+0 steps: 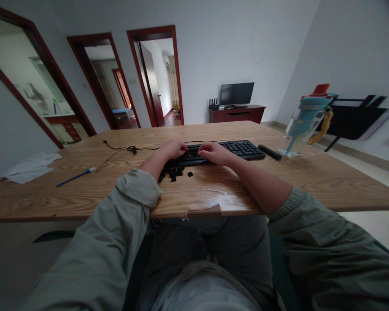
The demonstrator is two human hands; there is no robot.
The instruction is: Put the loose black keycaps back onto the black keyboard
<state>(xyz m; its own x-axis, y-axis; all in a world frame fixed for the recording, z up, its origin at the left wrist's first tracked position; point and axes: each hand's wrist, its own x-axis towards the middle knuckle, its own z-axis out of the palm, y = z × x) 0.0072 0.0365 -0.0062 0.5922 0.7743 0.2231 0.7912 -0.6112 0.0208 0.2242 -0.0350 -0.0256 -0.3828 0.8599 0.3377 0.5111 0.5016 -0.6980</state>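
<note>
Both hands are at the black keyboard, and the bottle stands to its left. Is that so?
Not quite: in the head view, the bottle stands to the right of the black keyboard. The left hand and right hand are indeed both at it.

Single head-worn camera, facing forward and down, near above the table, far wall beyond.

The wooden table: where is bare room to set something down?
Bare wood: between the bottle and the right sleeve; between blue tool and left sleeve. Crowded: around the keyboard, with left hand, right hand and loose keycaps.
</note>
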